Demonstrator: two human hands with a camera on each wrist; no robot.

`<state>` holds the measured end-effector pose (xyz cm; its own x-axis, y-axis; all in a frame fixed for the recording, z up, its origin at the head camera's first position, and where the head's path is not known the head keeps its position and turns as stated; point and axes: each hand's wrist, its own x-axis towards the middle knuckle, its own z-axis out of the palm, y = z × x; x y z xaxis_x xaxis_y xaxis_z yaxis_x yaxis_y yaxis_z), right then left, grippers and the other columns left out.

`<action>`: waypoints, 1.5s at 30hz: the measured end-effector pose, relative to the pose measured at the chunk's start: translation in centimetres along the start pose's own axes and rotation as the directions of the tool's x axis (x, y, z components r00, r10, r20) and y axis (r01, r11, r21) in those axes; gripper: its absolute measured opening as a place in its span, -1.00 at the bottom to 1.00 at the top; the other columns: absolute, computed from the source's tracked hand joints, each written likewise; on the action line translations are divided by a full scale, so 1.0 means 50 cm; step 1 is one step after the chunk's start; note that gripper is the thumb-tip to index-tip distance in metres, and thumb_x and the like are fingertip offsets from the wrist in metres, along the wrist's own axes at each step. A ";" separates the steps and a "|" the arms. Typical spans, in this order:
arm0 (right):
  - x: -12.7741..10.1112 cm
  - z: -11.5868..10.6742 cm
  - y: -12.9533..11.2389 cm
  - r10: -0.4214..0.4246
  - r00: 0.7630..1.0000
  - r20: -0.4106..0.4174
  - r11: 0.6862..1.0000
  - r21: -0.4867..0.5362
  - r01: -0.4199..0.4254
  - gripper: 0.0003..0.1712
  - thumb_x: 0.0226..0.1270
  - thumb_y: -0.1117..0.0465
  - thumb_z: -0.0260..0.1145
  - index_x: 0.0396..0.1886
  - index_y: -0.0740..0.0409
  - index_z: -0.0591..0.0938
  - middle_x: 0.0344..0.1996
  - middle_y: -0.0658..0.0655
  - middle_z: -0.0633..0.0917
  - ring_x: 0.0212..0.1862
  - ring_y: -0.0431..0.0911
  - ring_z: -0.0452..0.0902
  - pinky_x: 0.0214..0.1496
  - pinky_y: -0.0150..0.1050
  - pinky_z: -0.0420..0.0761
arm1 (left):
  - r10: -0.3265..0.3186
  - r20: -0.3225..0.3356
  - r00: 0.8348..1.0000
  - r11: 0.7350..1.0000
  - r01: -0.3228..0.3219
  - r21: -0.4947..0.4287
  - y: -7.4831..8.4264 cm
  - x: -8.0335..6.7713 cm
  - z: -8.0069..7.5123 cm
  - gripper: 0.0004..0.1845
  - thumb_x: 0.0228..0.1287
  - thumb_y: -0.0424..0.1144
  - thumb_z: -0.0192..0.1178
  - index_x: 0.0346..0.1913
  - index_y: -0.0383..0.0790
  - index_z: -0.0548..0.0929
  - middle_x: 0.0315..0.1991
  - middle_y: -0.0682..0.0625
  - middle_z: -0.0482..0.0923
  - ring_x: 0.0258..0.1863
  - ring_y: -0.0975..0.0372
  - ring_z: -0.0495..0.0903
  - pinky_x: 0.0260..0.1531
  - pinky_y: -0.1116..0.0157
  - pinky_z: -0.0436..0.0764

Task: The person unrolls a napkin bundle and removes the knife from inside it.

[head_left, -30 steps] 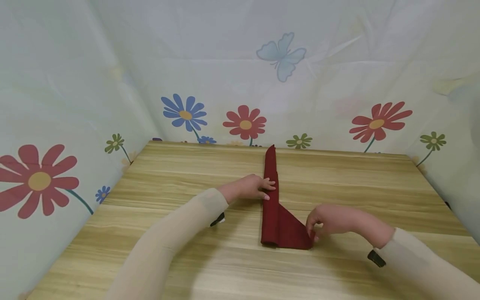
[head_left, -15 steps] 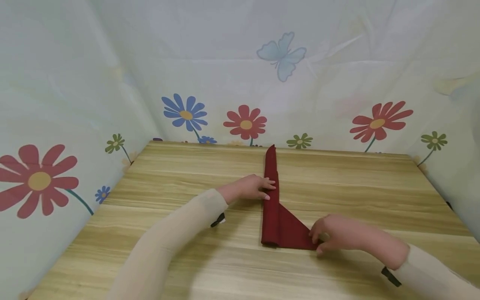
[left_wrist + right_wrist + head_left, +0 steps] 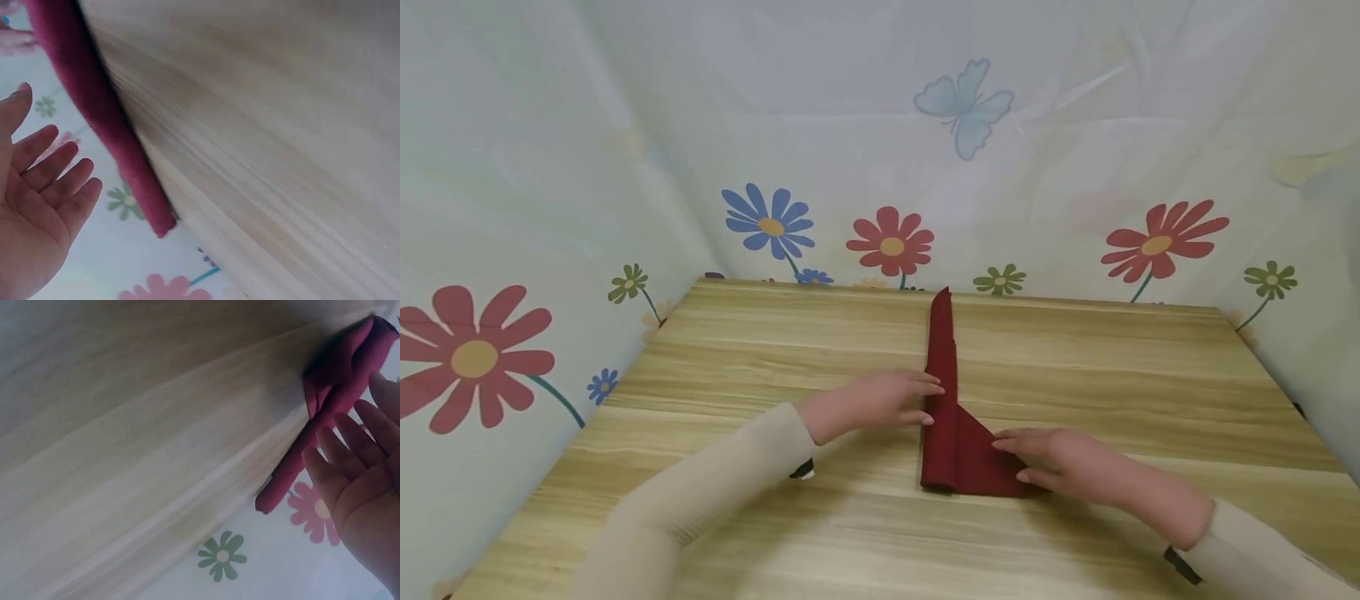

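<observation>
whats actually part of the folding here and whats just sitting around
In the work:
dark red cloth napkin, folded, on the wooden table
left hand, flat at its left edge
right hand, flat on its lower right corner

Just there:
flower-print backdrop

The head view looks forward and down over the desk (image 3: 1075, 358); both wrist views sit close, skimming its surface; all three share the red cloth (image 3: 951, 433).
</observation>
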<state>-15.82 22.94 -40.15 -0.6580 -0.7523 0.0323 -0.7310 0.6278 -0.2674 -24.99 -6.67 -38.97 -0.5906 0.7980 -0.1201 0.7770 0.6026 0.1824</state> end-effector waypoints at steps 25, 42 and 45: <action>0.020 0.029 0.000 -0.022 0.991 0.134 0.998 -0.052 0.029 -0.46 0.46 0.08 0.32 0.37 0.13 0.59 0.36 0.20 0.61 0.37 0.10 0.58 0.24 -0.05 0.68 | 0.259 0.164 0.952 0.937 -0.289 0.197 0.113 -0.033 0.016 -0.49 0.54 0.06 0.12 0.40 -0.08 0.55 0.45 0.02 0.49 0.55 0.20 0.36 0.54 0.29 0.35; 0.009 0.027 0.016 -0.038 0.993 0.112 0.998 -0.045 0.043 -0.47 0.46 0.10 0.31 0.36 0.14 0.59 0.37 0.20 0.61 0.37 0.10 0.57 0.24 -0.05 0.67 | 0.272 0.141 0.952 0.936 -0.296 0.190 0.098 -0.039 0.021 -0.53 0.53 0.00 0.14 0.37 -0.07 0.58 0.42 0.01 0.53 0.53 0.18 0.38 0.51 0.30 0.38; 0.003 0.026 0.019 -0.031 0.994 0.107 0.998 -0.046 0.036 -0.47 0.45 0.10 0.32 0.35 0.15 0.60 0.36 0.21 0.61 0.37 0.10 0.58 0.24 -0.06 0.68 | 0.259 0.129 0.957 0.942 -0.280 0.184 0.097 -0.045 0.017 -0.53 0.52 -0.01 0.16 0.38 -0.08 0.57 0.43 0.01 0.51 0.53 0.17 0.38 0.51 0.31 0.38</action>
<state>-16.40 23.15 -41.67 -0.6118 -0.7885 -0.0628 -0.7619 0.6087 -0.2215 -19.72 -5.53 -38.63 -0.3357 0.9218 -0.1939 0.9375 0.3469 0.0259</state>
